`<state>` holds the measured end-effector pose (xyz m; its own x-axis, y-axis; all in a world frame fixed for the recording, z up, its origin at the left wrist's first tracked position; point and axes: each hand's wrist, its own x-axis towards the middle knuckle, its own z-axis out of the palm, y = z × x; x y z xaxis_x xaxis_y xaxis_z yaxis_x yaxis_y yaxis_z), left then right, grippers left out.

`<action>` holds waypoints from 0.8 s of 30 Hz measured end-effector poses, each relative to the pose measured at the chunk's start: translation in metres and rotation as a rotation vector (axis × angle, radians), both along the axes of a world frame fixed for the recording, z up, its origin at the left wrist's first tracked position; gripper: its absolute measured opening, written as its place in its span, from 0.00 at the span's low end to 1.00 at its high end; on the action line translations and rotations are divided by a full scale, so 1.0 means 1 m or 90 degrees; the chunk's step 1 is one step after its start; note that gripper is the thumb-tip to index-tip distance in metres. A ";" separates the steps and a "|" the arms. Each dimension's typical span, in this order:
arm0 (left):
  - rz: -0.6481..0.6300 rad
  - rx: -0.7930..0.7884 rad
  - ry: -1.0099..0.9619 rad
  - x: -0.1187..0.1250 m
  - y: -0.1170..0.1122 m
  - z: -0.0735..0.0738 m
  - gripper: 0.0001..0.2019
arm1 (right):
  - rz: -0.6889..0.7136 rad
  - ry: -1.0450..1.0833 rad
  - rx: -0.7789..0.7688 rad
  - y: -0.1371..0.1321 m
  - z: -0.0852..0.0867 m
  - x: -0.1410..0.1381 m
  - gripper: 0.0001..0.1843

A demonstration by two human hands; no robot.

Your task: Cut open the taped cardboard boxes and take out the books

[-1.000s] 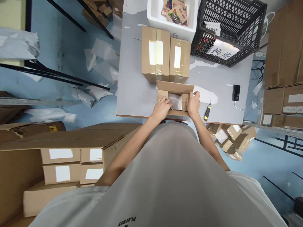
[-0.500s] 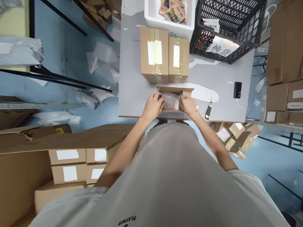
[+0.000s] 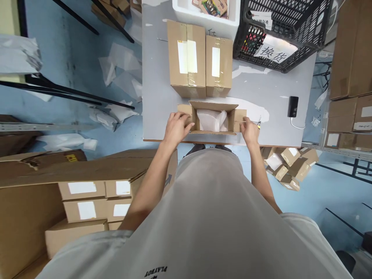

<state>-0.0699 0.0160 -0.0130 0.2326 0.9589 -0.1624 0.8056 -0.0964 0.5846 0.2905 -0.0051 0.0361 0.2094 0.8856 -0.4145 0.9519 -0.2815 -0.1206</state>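
A small open cardboard box stands at the near edge of the grey table. White plastic wrapping fills its inside. My left hand grips the box's left side flap, fingers curled over it. My right hand pinches the right side flap, which is spread outward. Both flaps are folded out to the sides.
Two taped cardboard boxes stand just behind the open one. A black crate and a white foam bin sit at the back. A screwdriver and a phone lie to the right. Cartons are stacked on the floor at left.
Both hands have left the wrapping inside the box and moved outward. They have pulled the two side flaps open.
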 end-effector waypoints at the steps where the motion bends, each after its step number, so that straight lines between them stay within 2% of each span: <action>1: -0.004 0.001 0.008 0.000 0.002 -0.002 0.17 | 0.000 -0.001 0.000 0.000 -0.001 -0.001 0.27; 9: 0.002 0.002 0.013 -0.005 0.010 -0.013 0.28 | 0.037 0.045 0.007 -0.006 -0.006 -0.012 0.30; 15: 0.054 0.012 -0.040 0.001 0.012 -0.027 0.25 | 0.023 0.097 0.026 -0.003 -0.017 -0.008 0.32; 20: 0.149 -0.064 -0.162 0.011 0.011 -0.036 0.22 | -0.009 0.189 0.043 0.001 -0.033 -0.006 0.34; 24: 0.196 -0.113 -0.193 0.017 0.011 -0.035 0.22 | -0.046 0.249 0.043 0.002 -0.043 -0.008 0.36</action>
